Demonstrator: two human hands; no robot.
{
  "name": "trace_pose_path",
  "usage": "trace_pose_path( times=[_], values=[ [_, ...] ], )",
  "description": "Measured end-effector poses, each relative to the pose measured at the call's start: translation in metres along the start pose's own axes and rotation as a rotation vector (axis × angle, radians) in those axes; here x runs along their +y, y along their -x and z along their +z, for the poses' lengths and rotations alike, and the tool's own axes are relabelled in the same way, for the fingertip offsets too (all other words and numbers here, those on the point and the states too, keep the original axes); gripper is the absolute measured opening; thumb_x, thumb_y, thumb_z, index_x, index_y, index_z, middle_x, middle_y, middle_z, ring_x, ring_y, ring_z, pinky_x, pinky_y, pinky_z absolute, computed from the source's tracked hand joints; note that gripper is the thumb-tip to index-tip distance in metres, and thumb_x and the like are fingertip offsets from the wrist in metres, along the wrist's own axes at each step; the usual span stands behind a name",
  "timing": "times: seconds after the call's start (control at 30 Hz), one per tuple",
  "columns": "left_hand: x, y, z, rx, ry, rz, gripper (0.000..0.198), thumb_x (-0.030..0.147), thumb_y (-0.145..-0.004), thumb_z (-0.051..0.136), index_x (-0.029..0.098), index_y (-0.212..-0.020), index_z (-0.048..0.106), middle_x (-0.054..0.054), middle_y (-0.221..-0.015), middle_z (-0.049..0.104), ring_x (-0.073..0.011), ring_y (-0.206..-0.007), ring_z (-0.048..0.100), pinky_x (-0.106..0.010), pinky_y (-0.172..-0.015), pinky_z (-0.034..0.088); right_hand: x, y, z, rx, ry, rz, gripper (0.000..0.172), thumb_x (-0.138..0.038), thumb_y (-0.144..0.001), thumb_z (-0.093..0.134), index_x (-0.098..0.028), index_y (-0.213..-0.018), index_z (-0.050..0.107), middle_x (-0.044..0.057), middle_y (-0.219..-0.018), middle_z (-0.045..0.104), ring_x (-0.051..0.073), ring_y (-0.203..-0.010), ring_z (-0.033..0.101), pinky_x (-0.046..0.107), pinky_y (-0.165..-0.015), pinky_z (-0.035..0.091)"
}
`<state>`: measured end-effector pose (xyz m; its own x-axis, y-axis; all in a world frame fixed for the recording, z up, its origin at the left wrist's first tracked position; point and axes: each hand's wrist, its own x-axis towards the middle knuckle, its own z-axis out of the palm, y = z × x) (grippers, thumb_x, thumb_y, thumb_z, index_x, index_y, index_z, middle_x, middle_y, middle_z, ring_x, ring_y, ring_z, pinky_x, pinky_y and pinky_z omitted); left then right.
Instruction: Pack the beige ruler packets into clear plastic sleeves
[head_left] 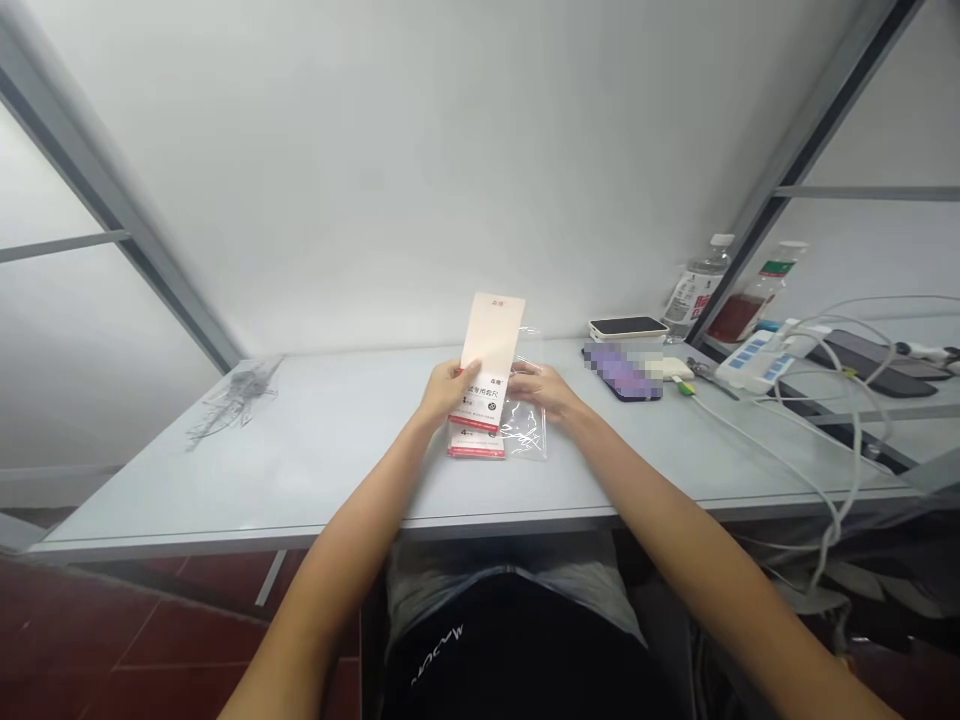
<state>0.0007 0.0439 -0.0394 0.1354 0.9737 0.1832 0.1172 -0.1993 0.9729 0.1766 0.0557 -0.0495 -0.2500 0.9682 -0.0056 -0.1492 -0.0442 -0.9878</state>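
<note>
My left hand [444, 388] is closed on a pale card packet [493, 330] with a red lower edge and Chinese print, its thumb flat on the front. The packet is held upright, leaning slightly to the right. Below it, a similar packet [477, 445] with a red bottom band lies on the desk, its upper part covered. At the packet's right side, my right hand [546, 388] has its fingers bent around a clear plastic bag [525, 430]. Some of its fingertips pass behind the held packet and are hidden.
Right of my hands, phones [628, 328] lie near the wall, one pixelated. Beyond them are a power strip [757, 358], white cables [780, 465] and two bottles [694, 295]. A dark scribble-like mark [238, 398] shows on the desk's left. Grey metal posts [169, 270] flank the desk.
</note>
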Motion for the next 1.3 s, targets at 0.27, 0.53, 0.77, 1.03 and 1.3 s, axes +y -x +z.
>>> trace_pose_path(
  times=[0.27,0.53,0.77,1.03,1.3],
  values=[
    [-0.0080,-0.0084,-0.0037,0.221,-0.248,0.068,0.038,0.052,-0.072,0.050,0.016,-0.061,0.051,0.000,-0.055,0.052,-0.0095,-0.049,0.045,-0.020,-0.043,0.031,-0.0007,-0.0011,0.0000,0.008,-0.006,0.020,0.025,-0.014,-0.056,0.068,-0.017,-0.080,0.060,0.001,-0.064,0.066,0.015,-0.063,0.063,0.027,-0.064,0.050],
    [-0.0050,-0.0079,-0.0099,0.389,-0.395,0.122,0.037,0.051,-0.075,0.045,0.018,-0.058,0.047,0.001,-0.054,0.048,-0.0098,-0.049,0.039,-0.022,-0.047,0.028,-0.0023,0.0032,0.0025,0.002,-0.015,-0.023,0.029,-0.014,-0.057,0.070,-0.016,-0.085,0.061,0.004,-0.075,0.068,0.019,-0.071,0.065,0.030,-0.068,0.052],
    [-0.0042,-0.0073,-0.0086,0.340,-0.393,0.144,0.035,0.048,-0.075,0.047,0.018,-0.056,0.046,0.002,-0.053,0.048,-0.0099,-0.049,0.039,-0.023,-0.047,0.029,-0.0028,0.0029,0.0020,0.013,0.005,-0.012,0.025,-0.015,-0.058,0.070,-0.016,-0.082,0.062,0.005,-0.080,0.069,0.018,-0.072,0.066,0.031,-0.070,0.053],
    [-0.0039,-0.0063,-0.0077,0.318,-0.370,0.176,0.033,0.047,-0.076,0.047,0.018,-0.059,0.045,0.002,-0.055,0.047,-0.0100,-0.051,0.040,-0.022,-0.048,0.029,0.0014,-0.0006,-0.0001,0.049,-0.021,-0.017,0.024,-0.017,-0.058,0.072,-0.016,-0.079,0.063,0.005,-0.083,0.069,0.018,-0.074,0.066,0.029,-0.071,0.053],
    [0.0000,-0.0012,-0.0065,0.625,-0.403,0.244,0.033,0.044,-0.082,0.040,0.021,-0.059,0.034,0.003,-0.054,0.040,-0.0104,-0.050,0.035,-0.024,-0.050,0.026,0.0004,0.0007,0.0055,-0.007,-0.087,-0.001,0.022,-0.018,-0.058,0.074,-0.015,-0.078,0.064,0.006,-0.085,0.069,0.019,-0.080,0.065,0.030,-0.076,0.052]
  ],
)
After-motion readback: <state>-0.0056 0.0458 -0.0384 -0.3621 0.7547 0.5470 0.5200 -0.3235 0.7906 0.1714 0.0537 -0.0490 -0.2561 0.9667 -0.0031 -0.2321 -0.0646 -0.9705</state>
